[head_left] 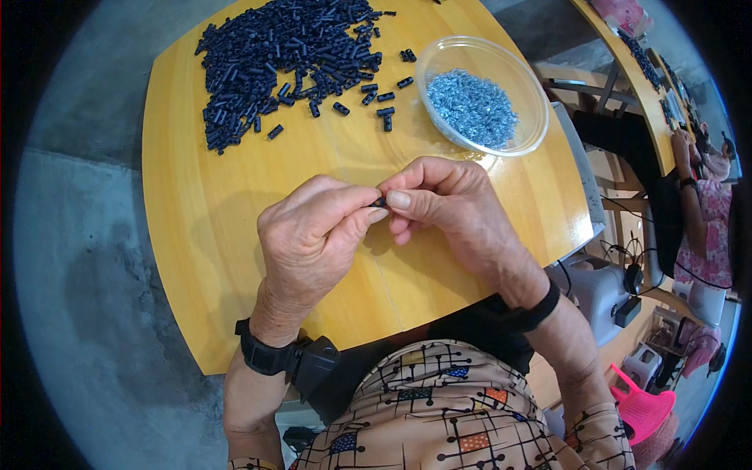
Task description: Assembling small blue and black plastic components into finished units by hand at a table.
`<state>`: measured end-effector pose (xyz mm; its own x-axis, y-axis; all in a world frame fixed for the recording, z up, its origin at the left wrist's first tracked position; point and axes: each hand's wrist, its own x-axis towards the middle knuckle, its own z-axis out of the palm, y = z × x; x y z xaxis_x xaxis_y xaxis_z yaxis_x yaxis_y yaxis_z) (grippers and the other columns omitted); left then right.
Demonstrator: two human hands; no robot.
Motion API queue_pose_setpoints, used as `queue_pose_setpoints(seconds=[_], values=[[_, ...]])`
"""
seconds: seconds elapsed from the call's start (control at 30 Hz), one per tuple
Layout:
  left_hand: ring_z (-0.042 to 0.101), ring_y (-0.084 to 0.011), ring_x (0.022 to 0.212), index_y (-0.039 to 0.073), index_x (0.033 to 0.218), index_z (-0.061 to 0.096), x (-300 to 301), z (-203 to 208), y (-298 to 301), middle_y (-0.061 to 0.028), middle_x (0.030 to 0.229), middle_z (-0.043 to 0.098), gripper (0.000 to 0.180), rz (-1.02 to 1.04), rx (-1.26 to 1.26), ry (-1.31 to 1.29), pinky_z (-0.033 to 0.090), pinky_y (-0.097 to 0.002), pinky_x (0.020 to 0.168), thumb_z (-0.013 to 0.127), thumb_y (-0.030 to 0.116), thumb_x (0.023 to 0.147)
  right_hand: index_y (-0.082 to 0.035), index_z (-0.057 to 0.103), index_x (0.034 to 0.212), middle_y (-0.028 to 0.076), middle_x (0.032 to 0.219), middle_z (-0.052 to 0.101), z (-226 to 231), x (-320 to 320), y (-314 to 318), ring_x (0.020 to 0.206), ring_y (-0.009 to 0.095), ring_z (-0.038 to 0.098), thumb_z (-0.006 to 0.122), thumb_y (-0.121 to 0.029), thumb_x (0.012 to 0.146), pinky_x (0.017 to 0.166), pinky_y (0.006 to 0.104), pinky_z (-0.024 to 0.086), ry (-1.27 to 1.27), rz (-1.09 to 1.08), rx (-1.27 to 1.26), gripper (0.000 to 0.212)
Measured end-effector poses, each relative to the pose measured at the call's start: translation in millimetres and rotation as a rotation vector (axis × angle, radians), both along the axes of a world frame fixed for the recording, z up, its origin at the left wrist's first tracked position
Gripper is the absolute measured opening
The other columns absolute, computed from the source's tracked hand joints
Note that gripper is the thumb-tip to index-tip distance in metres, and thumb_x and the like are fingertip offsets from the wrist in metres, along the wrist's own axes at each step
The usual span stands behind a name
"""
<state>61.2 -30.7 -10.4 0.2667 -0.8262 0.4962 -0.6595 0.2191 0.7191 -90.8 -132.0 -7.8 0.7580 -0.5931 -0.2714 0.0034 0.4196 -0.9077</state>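
Observation:
Between my fingertips is a small black plastic part (378, 202), mostly covered by the fingers. My left hand (313, 227) pinches it from the left with thumb and forefinger. From the right, the thumb and fingers of my right hand (450, 205) close against the same part; whether they also hold a tiny screw is hidden. Both hands are above the middle of the yellow wooden table (211, 235). Beyond them lies a large heap of black tubular plastic parts (290, 59). A clear round plastic bowl (535, 117) holds many small silvery metal pieces (471, 108), seemingly screws.
Several loose black parts (387, 119) lie between heap and bowl. At the right, another person (697, 211) in pink sits at a second table (627, 55) with black parts. A grey plastic stool (587, 286), cables and a pink plastic chair (644, 403) stand to the right.

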Motion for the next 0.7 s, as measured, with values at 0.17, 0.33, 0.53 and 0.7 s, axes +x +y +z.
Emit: queue_pose_setpoints(seconds=[0.17,0.33,0.53,0.7], values=[[0.063,-0.0177,0.062,0.002,0.083,0.068,-2,0,2,-0.0082,0.071,0.064,0.016,-0.025,0.012,0.034,0.049,-0.027,0.054,0.075,-0.002,0.069,0.002,0.064,0.096,0.007,0.078,0.067,1,-2,-6,0.064,0.011,0.063,0.068,-0.01,0.086,0.06,0.0223,0.052,-0.028,0.096,0.127,0.016],[0.061,-0.0166,0.06,0.001,0.083,0.068,-4,4,3,-0.0075,0.069,0.063,0.017,-0.087,-0.002,0.091,0.048,-0.0253,0.053,0.077,0.0,0.069,0.002,0.064,0.096,0.008,0.077,0.066,-1,-6,-14,0.064,0.011,0.062,0.069,-0.011,0.085,0.059,0.0235,0.052,-0.046,0.185,0.169,0.018],[0.06,-0.0151,0.062,0.0,0.082,0.069,-7,4,7,-0.0074,0.069,0.063,0.018,-0.108,0.02,0.092,0.046,-0.0245,0.054,0.079,0.005,0.069,0.001,0.064,0.094,0.006,0.077,0.065,-2,-10,-16,0.064,0.011,0.061,0.069,-0.012,0.085,0.06,0.0235,0.051,-0.059,0.266,0.216,0.017],[0.06,-0.0151,0.061,0.0,0.082,0.069,-12,6,10,-0.0076,0.069,0.063,0.017,-0.096,0.017,0.072,0.046,-0.0248,0.053,0.079,0.005,0.069,0.0,0.062,0.093,0.004,0.077,0.063,0,-13,-14,0.063,0.01,0.059,0.069,-0.013,0.085,0.061,0.0229,0.05,-0.056,0.291,0.224,0.017]])
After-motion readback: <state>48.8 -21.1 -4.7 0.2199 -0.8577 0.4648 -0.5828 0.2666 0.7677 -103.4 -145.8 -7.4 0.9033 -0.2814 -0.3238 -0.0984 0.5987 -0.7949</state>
